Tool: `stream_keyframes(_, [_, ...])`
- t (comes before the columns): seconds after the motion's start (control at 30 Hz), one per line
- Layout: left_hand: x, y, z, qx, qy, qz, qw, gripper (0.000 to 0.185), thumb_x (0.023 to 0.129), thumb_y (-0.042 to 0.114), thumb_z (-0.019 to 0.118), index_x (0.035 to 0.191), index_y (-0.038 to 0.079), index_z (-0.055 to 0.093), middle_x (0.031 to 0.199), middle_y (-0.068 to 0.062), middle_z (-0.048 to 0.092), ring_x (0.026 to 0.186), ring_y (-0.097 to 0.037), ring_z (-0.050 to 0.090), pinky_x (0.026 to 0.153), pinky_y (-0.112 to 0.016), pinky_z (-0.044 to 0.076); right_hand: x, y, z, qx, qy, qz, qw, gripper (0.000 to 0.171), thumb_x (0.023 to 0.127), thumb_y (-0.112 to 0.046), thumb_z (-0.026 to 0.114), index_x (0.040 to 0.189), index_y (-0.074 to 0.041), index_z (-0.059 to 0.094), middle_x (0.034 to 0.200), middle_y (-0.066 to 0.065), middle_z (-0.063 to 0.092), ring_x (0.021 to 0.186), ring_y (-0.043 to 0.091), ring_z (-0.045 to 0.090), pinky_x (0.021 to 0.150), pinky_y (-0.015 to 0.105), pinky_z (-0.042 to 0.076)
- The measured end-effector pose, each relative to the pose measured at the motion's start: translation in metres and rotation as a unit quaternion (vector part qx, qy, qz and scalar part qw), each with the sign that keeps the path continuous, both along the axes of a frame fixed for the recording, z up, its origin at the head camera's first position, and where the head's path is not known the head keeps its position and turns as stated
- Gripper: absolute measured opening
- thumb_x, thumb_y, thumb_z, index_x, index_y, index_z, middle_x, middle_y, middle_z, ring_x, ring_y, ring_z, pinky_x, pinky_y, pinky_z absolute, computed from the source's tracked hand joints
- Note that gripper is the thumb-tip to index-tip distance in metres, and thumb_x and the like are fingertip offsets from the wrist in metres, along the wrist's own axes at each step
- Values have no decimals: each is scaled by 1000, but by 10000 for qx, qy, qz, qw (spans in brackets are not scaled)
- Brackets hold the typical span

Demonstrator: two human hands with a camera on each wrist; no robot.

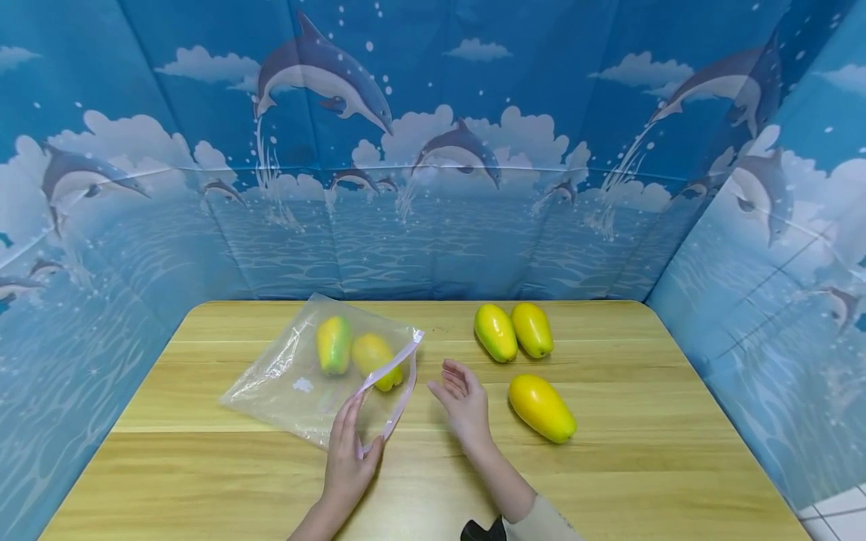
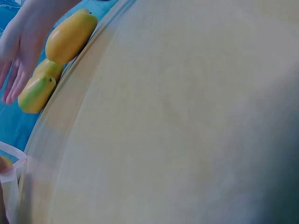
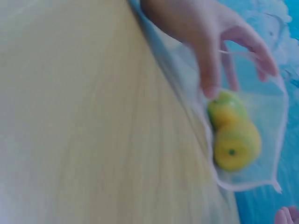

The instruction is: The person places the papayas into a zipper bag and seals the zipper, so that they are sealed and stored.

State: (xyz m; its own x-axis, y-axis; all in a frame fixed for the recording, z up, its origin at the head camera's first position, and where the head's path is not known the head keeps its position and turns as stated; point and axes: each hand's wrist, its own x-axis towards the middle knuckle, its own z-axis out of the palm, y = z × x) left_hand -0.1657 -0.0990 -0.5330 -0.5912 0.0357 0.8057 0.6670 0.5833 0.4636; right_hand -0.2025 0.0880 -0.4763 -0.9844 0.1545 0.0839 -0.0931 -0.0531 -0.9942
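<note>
Plastic bag (image 1: 318, 376) lying on wooden desk (image 1: 609, 481), mouth held up and open by left hand (image 1: 348, 458), whose fingers (image 1: 352, 417) pinch the pale zip rim. Two mangoes inside the bag: a greenish one (image 1: 334, 344) and a yellow one (image 1: 374, 359) just beside it, nearer the mouth. Right hand (image 1: 461, 402) just beside the bag's mouth, fingers relaxed and slightly spread, gripping nothing. Beyond that hand from the bag, three loose mangoes: a yellow one (image 1: 541, 407) near the hand, and two greenish-yellow ones (image 1: 495, 332) (image 1: 532, 329) touching side by side, farther back.

Seen only from the head view: whole layout and the dolphin-print backdrop (image 1: 433, 150) around the desk. Shown closer from the right wrist: bagged pair (image 3: 232, 133) pressed together under the left hand's fingers (image 3: 210, 70) at the rim. From the left wrist: blurred desk, loose mangoes (image 2: 70, 35) beside the right hand (image 2: 21, 51).
</note>
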Motion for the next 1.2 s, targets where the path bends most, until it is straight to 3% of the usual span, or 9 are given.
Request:
stream_keyframes(0.23, [0, -1, 1, -44, -28, 10, 10000, 90, 49, -14, 76, 130, -11, 39, 128, -23, 43, 130, -10, 29, 110, -21, 23, 16, 37, 10, -156, -141, -288, 9994, 52, 80, -6, 67, 126, 3, 44, 127, 17, 48, 116, 28, 47, 90, 17, 46])
stream_keyframes(0.47, [0, -1, 1, 74, -57, -67, 9999, 89, 49, -14, 76, 129, -11, 39, 127, -25, 43, 130, -8, 29, 109, -22, 24, 31, 69, 19, -22, 54, -863, 9963, 50, 78, 2, 67, 123, 2, 47, 119, 7, 53, 109, 16, 53, 91, 20, 46])
stream_keyframes(0.8, [1, -2, 3, 358, -42, -143, 9992, 90, 47, -16, 77, 128, -10, 40, 126, -23, 45, 126, -14, 37, 107, -22, 28, 49, 116, 18, 607, 724, -1648, 9818, 49, 75, 14, 64, 120, 12, 46, 108, -5, 56, 102, 12, 54, 89, 14, 45])
stream_keyframes(1.03, [1, -2, 4, 448, -14, -123, 9989, 92, 46, -16, 78, 129, -8, 40, 126, -24, 45, 125, -15, 38, 107, -23, 28, 61, 138, 9, 1429, 452, -2105, 9660, 47, 75, 7, 67, 120, 5, 50, 109, -10, 54, 103, 7, 51, 89, 7, 40])
stream_keyframes(1.2, [2, -3, 3, 466, -112, -128, 9988, 90, 48, -14, 77, 129, -10, 39, 126, -25, 44, 126, -15, 38, 107, -23, 28, 67, 147, 3, 1976, 77, -1998, 9597, 50, 75, 3, 70, 121, 2, 51, 119, 4, 55, 105, 3, 48, 90, 4, 37])
